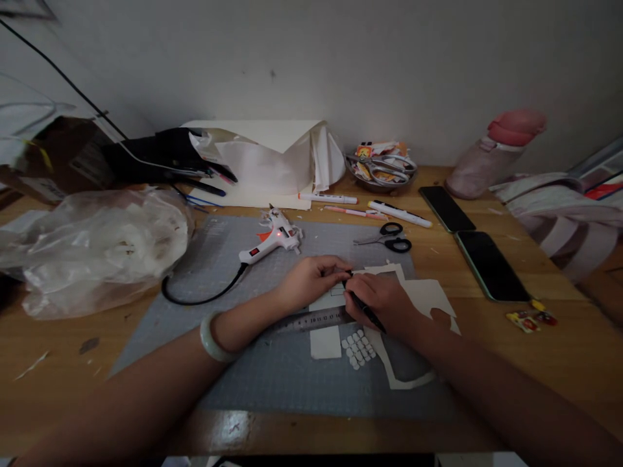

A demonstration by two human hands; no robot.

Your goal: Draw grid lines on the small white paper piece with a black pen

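My right hand (377,298) is closed around a slim black pen (368,312), its upper end pointing toward me. Against it, my left hand (318,279) has thumb and fingers pressed together near the pen's tip; what they pinch, if anything, is hidden. Under both hands lies white paper (318,301) with a few drawn lines. A steel ruler (316,319) runs just below it. Closer to me are a white square of paper (326,342) and a cluster of small rounded white pieces (359,349). Cut paper scraps (428,295) spread to the right.
A grey cutting mat (233,363) covers the table's middle. On it rest a corded glue gun (272,240), its light red, and black-handled scissors (396,240). Markers (399,213), a bowl (382,175), two phones (491,266), a bottle (481,165) and a plastic bag (111,243) surround it.
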